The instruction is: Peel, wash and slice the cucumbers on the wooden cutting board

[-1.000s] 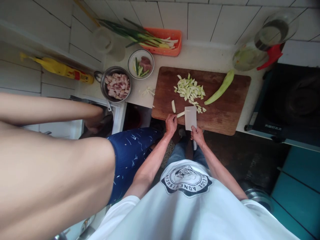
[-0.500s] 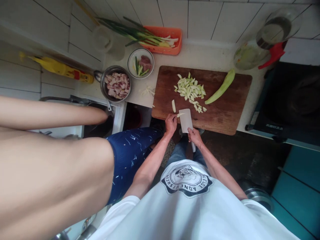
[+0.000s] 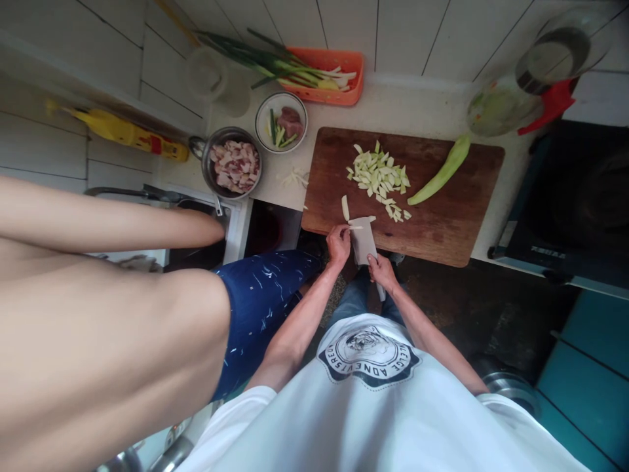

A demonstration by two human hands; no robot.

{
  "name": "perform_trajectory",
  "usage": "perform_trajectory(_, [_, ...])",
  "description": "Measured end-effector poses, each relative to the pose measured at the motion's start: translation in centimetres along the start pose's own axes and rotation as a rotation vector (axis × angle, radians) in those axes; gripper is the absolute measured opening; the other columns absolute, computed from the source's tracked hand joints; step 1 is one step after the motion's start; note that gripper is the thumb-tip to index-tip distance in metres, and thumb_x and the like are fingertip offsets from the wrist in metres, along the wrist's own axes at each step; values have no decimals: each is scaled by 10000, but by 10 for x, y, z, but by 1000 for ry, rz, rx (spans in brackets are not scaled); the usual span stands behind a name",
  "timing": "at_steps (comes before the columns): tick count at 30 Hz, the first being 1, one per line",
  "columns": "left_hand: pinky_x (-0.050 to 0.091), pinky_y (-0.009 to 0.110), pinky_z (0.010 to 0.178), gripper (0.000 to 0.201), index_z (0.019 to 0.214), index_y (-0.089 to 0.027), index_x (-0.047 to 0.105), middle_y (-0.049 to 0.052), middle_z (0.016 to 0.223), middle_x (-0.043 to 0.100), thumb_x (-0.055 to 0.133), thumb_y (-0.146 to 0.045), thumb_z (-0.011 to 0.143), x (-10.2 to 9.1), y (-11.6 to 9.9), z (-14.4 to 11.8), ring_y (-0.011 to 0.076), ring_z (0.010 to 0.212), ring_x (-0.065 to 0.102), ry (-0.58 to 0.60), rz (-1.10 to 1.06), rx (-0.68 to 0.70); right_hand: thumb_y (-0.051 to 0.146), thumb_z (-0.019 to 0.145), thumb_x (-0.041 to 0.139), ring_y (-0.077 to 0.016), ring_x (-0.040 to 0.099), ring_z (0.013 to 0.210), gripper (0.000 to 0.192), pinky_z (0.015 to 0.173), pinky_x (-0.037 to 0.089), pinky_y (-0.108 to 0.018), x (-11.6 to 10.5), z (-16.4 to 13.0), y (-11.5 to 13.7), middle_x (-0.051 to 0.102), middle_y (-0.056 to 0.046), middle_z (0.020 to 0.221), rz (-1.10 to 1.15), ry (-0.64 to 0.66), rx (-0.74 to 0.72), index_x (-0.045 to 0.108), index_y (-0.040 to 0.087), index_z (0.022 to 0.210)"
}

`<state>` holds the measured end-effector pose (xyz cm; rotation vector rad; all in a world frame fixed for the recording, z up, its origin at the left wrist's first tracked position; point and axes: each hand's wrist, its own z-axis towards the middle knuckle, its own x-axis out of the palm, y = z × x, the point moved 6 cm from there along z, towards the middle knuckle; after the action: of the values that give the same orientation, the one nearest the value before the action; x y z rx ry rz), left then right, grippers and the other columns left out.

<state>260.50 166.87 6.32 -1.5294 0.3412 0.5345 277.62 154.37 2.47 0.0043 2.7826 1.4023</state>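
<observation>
My right hand (image 3: 382, 271) is wrapped round the handle of a cleaver (image 3: 363, 241) with a broad, pale blade over the board's near edge. My left hand (image 3: 339, 245) is closed, its fingertips pinching a thin pale vegetable strip (image 3: 356, 227) against the blade. A small cut piece lies at the blade's far end. Just beyond my left hand, another vegetable strip (image 3: 345, 208) rests on the wooden cutting board (image 3: 442, 226). Farther back sits a pile of chopped pale green pieces (image 3: 381, 172). To its right lies a long pale green vegetable (image 3: 439, 172), which looks like a gourd.
A pot of cut raw meat (image 3: 234, 167) and a plate (image 3: 281, 122) with meat and scallions stand left of the board. Behind is an orange basket (image 3: 322, 95) of scallions. A stove (image 3: 565, 196) is at right. On the left, another person's arm (image 3: 122, 223) reaches into the sink.
A small piece now shows beyond the blade's far end, and the strip lies across the blade. The whole view has shifted slightly; both hands stay near the board's front edge.
</observation>
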Motion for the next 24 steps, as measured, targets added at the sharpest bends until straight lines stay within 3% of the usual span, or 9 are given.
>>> perform_trajectory(4, [592, 390, 916, 146, 1018, -206, 773, 94, 997, 778, 630, -181, 1008, 0, -2, -1, 240, 939, 735, -8, 3, -21, 781, 922, 600, -102, 479, 424, 545, 379, 482, -224, 5, -4, -1, 503, 65, 570, 30, 30, 35, 512, 251, 829])
perform_trajectory(7, [600, 378, 893, 186, 1154, -206, 766, 111, 1087, 748, 623, -231, 1038, -4, -8, -5, 224, 919, 724, 9, 10, 9, 773, 926, 606, -103, 473, 432, 538, 376, 481, -225, 4, -6, 3, 502, 64, 570, 34, 34, 34, 513, 251, 834])
perform_trajectory(10, [591, 403, 998, 308, 1335, -237, 733, 144, 1285, 692, 675, -307, 1041, -11, -19, -6, 257, 1124, 708, 39, 60, 103, 768, 936, 594, -101, 452, 430, 533, 375, 477, -226, 3, -6, 8, 491, 67, 563, 24, 58, 16, 510, 251, 833])
perform_trajectory(13, [547, 453, 1105, 316, 1343, -250, 744, 146, 1310, 698, 686, -349, 1049, -14, -24, 2, 296, 1279, 654, 91, 103, 187, 757, 936, 603, -102, 451, 425, 524, 378, 471, -227, 1, -5, 14, 495, 66, 562, 2, 90, 0, 527, 249, 838])
perform_trajectory(18, [595, 414, 947, 241, 1159, -226, 801, 108, 1079, 763, 685, -408, 1051, -15, -8, 28, 252, 983, 728, 157, 1, 154, 727, 949, 613, -115, 482, 413, 502, 386, 438, -232, -6, -2, 25, 535, 47, 571, -81, 106, -31, 551, 247, 815])
perform_trajectory(21, [598, 353, 788, 247, 1018, -202, 803, 72, 938, 768, 732, -439, 1010, -8, 7, 42, 204, 796, 712, 180, -123, 52, 717, 968, 597, -124, 502, 410, 511, 404, 421, -237, -12, 0, 31, 541, 38, 562, -143, 102, -70, 533, 247, 778])
perform_trajectory(24, [592, 313, 731, 261, 949, -187, 780, 58, 879, 780, 763, -447, 972, -1, 21, 52, 188, 774, 718, 132, -242, -69, 726, 962, 610, -132, 500, 419, 513, 412, 429, -249, -16, 4, 33, 537, 40, 564, -143, 113, -77, 534, 251, 785])
